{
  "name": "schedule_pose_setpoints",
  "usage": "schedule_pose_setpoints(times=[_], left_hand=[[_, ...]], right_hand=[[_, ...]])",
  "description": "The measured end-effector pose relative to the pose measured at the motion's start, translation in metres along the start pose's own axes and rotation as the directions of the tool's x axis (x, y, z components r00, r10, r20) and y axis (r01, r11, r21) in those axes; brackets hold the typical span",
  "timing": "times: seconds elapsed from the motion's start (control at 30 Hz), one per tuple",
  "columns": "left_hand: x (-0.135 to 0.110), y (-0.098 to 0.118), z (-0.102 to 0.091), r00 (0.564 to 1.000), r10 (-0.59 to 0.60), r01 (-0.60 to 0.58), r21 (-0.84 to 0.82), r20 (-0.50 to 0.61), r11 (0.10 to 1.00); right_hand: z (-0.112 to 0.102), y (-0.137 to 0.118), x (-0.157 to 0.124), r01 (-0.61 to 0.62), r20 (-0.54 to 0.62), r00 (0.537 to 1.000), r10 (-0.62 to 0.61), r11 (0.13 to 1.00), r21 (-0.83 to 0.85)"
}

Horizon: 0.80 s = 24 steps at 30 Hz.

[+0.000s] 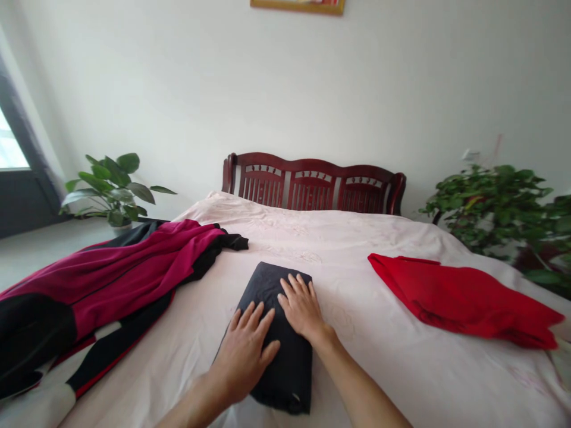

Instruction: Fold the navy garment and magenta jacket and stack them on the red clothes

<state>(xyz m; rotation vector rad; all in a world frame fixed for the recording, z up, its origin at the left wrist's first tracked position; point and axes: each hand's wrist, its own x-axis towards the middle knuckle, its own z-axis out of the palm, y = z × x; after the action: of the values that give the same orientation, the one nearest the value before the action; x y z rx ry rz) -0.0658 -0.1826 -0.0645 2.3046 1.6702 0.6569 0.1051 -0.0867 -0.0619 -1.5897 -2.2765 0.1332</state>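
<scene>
A black folded garment (267,284) lies in the middle of a pale pink bed (348,249). My left hand (247,351) rests flat on its near half, fingers spread. Flat on the far half, my right hand (301,304) has its fingers stretched out. Both palms press down on the cloth and neither hand grips anything.
A heap of magenta and black clothes (111,279) covers the bed's left side. A folded red garment (464,297) lies on the right. A dark wooden headboard (312,184) stands against the white wall. Potted plants stand at the left (113,187) and right (495,202).
</scene>
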Motion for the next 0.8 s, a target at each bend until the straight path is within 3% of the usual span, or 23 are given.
schedule_pose_setpoints(times=[0.07, 0.2, 0.43, 0.63, 0.8], left_hand=[[-0.005, 0.002, 0.014, 0.997, 0.027, -0.033, 0.084, 0.066, 0.996], [-0.011, -0.005, 0.029, 0.995, 0.073, -0.084, 0.164, 0.072, 0.983], [-0.018, -0.005, 0.026, 0.986, 0.140, -0.156, 0.216, 0.089, 0.964], [-0.037, -0.010, 0.032, 0.954, 0.275, -0.297, 0.252, 0.120, 0.921], [-0.047, -0.013, 0.037, 0.930, 0.358, -0.367, 0.288, 0.086, 0.885]], right_hand=[[0.008, 0.007, 0.003, -0.014, 0.039, 0.999, 0.014, 1.000, -0.009], [0.020, 0.017, 0.004, -0.008, 0.039, 0.999, 0.008, 1.000, -0.007], [0.026, 0.020, 0.003, -0.027, -0.019, 0.999, 0.028, 1.000, 0.006], [0.024, 0.022, 0.003, -0.131, 0.038, 0.991, 0.129, 0.991, 0.036], [0.029, 0.030, -0.005, -0.171, 0.004, 0.985, 0.174, 0.963, 0.208]])
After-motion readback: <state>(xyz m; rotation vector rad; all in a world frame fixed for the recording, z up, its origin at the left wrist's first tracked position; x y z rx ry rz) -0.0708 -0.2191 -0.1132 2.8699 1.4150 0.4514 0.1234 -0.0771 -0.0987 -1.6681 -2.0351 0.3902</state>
